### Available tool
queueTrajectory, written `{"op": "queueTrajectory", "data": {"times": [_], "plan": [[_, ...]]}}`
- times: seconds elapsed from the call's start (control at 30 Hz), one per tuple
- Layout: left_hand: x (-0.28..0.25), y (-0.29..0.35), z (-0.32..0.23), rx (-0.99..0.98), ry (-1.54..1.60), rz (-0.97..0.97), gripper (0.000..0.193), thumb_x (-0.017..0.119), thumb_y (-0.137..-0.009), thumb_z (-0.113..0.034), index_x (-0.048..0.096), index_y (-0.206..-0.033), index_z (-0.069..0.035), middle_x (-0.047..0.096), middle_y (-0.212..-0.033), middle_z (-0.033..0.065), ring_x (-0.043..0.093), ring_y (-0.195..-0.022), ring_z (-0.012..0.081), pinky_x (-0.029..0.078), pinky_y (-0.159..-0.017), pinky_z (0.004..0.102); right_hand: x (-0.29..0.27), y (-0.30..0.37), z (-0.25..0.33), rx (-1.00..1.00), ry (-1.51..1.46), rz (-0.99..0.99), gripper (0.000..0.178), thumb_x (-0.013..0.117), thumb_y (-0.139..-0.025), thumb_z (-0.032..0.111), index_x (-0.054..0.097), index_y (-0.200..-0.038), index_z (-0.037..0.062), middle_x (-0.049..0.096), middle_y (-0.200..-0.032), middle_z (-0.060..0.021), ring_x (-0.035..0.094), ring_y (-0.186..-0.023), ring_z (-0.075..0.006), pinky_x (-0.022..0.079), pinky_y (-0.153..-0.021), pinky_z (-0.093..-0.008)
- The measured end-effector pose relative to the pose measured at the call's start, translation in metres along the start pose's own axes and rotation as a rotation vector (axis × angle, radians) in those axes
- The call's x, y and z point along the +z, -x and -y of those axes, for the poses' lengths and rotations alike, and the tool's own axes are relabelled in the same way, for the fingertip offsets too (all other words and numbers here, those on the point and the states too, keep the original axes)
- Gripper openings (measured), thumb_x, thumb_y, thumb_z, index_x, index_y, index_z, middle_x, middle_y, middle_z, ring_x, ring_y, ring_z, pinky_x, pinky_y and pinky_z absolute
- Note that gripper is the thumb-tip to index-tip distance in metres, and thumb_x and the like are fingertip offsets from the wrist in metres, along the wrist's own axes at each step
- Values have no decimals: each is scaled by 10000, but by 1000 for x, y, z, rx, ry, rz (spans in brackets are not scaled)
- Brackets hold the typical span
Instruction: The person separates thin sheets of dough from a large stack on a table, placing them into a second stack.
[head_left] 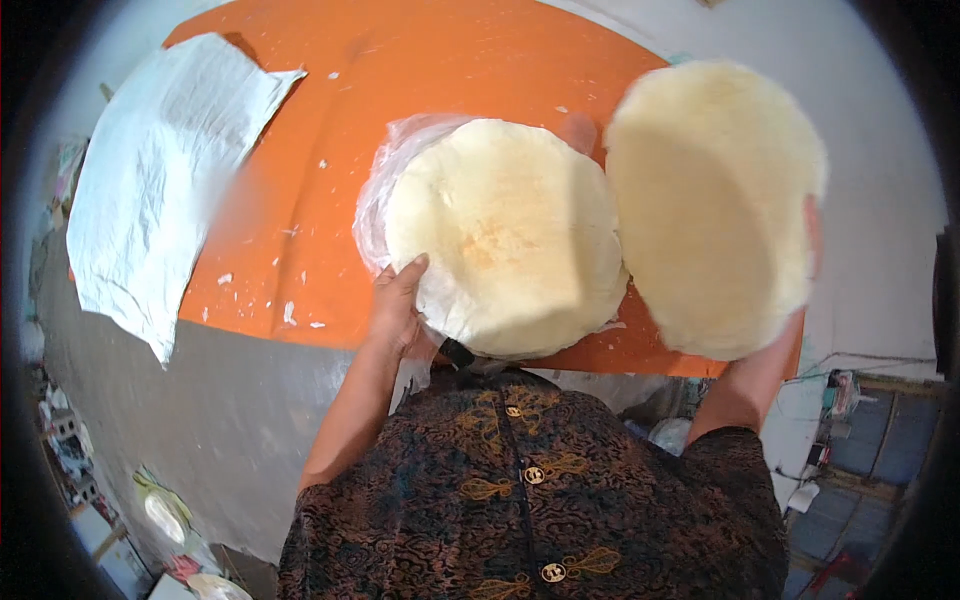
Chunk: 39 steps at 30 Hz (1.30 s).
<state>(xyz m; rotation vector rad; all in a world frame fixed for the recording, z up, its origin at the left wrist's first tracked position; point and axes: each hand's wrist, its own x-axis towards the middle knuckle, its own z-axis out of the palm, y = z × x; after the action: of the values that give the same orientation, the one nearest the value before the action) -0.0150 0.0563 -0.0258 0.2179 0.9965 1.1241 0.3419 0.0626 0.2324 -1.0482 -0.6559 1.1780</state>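
Left flatbread (510,230) and right flatbread (715,210) at an orange tabletop (450,60)

Head view: broad support underneath would likely keep such rounds from tearing. The left flatbread lies over clear plastic (374,205) near the tabletop's front edge; the left hand (396,308) pinches its left rim, thumb on top. The right flatbread hides part of the tabletop's right edge; the right hand (814,240) is mostly behind it, grip impossible to tell.

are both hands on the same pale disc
No, the left hand grips the middle disc by its edge, while the right hand holds the right disc.
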Motion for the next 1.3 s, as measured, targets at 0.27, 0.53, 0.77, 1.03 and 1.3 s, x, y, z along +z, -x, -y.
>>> {"op": "queueTrajectory", "data": {"times": [0.27,0.53,0.77,1.03,1.3], "plan": [[10,12,-4,151,-69,33,296,579,-898,-102,522,-1175,-13,622,-1048,70,583,-910,132,481,-791,279,15,-21,37,-83,116,92,532,574,-872,384,514,-1271,37,543,-1268,-154,538,-1124,-270,431,-949,-409],[32,18,5,460,-478,65,380,473,-891,-75,462,-1255,34,647,-984,98,621,-826,207,498,-742,311,104,-27,-238,-38,1085,594,341,653,-816,227,628,-1035,-33,669,-890,-145,624,-821,-228,495,-764,-352],[62,41,-2,690,-1406,-27,584,529,-837,-197,379,-1323,89,644,-820,199,624,-627,349,508,-590,405,103,-15,-248,172,681,587,335,582,-870,232,605,-1071,-35,654,-955,-112,606,-903,-185,473,-814,-325],[72,50,5,703,-1397,81,573,576,-852,-292,429,-1277,62,596,-911,163,619,-775,325,505,-636,417,101,-16,-242,264,666,538,487,724,-779,263,567,-1091,-77,632,-991,-116,579,-921,-149,471,-813,-300],[47,39,22,680,-858,238,435,595,-860,-261,524,-1190,14,592,-968,156,605,-764,303,503,-642,363,97,-13,-241,283,657,416,356,684,-790,155,594,-1042,-79,638,-947,-111,598,-824,-155,490,-745,-292]]}}
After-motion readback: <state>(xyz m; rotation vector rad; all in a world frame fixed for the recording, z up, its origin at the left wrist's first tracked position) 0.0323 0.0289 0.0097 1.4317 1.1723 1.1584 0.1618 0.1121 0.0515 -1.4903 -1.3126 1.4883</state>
